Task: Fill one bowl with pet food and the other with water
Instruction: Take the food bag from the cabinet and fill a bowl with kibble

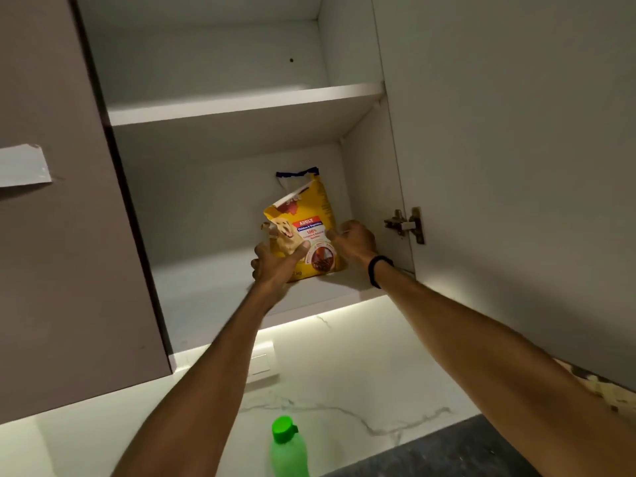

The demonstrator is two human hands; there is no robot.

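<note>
Here, both hands grip the bag (pixel 309 232) on the low shelf (pixel 213 287): left hand (pixel 272 266) at 7 o'clock, right hand (pixel 354 239) at 3, fingers closed around it.

Bare shelf (pixel 213 280) left of bag (pixel 309 215)

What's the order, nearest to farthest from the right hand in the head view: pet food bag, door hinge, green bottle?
From the right hand:
1. Pet food bag: touching it, just left, on the lower shelf.
2. Door hinge: to its right, on the open door.
3. Green bottle: far below, on the counter.
</note>
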